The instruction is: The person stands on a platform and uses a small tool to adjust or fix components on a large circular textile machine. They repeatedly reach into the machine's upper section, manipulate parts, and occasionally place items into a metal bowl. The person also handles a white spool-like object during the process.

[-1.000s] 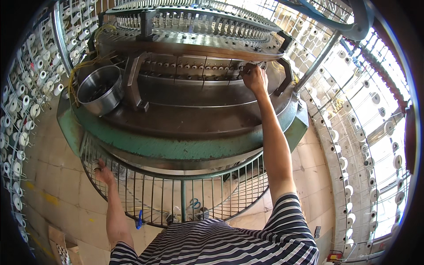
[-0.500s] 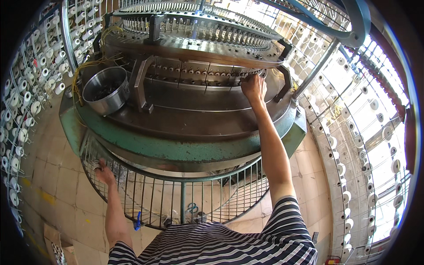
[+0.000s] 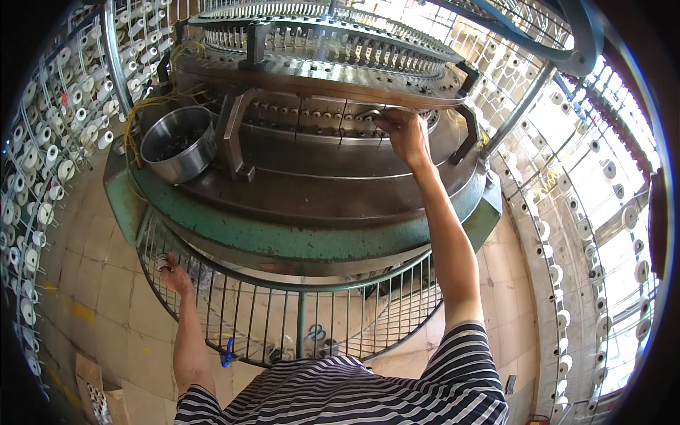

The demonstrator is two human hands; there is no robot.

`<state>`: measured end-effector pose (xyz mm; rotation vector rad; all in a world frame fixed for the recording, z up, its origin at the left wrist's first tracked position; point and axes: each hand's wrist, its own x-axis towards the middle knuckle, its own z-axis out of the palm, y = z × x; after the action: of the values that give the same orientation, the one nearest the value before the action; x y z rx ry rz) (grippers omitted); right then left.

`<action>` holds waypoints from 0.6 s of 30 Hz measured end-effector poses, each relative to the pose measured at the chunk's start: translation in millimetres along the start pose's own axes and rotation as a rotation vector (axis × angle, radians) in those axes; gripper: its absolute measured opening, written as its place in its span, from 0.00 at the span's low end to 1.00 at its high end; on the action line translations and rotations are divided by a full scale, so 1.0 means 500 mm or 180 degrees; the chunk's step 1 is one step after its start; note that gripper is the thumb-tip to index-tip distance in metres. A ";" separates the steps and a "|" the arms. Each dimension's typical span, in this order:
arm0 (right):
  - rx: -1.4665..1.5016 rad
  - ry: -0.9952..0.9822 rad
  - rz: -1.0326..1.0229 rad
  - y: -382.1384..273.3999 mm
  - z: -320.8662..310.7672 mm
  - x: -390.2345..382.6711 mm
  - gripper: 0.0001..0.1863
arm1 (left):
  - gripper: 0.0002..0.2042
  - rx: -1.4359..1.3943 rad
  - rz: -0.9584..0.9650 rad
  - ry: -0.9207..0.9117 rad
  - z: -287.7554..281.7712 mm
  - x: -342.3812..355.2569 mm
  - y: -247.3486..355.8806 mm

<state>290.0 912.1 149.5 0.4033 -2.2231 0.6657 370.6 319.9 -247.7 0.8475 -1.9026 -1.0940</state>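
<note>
In front of me stands a round knitting machine (image 3: 297, 237) with a green base and a dark metal bed. My right hand (image 3: 405, 136) reaches to the ring of metal cam plates (image 3: 312, 124), its fingers pinched on a thin bent metal tool, a hex key (image 3: 367, 113) by its shape, close to a row of round screws. Low at the left, beside the green railing, my left hand (image 3: 175, 276) is curled around small shiny metal pieces (image 3: 163, 261); their exact kind is too small to tell.
A steel pot (image 3: 179, 152) of small dark parts sits on the bed at the left, next to an upright bracket (image 3: 232, 134). The barred railing (image 3: 301, 289) curves below. Racks of white yarn cones (image 3: 46, 212) stand on both sides. An open carton (image 3: 99, 389) is on the floor.
My right hand has drawn back slightly, and the bent tool now shows at its fingertips. The left hand has barely moved. The view has shifted a little.
</note>
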 end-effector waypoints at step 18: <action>0.1431 0.0014 0.0820 0.010 0.072 0.012 0.13 | 0.23 -0.0205 -0.0130 0.0018 -0.012 -0.021 0.043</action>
<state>262.4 895.0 131.9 0.3349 -2.1302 1.3123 377.2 335.2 -229.6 0.8557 -1.8428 -1.1701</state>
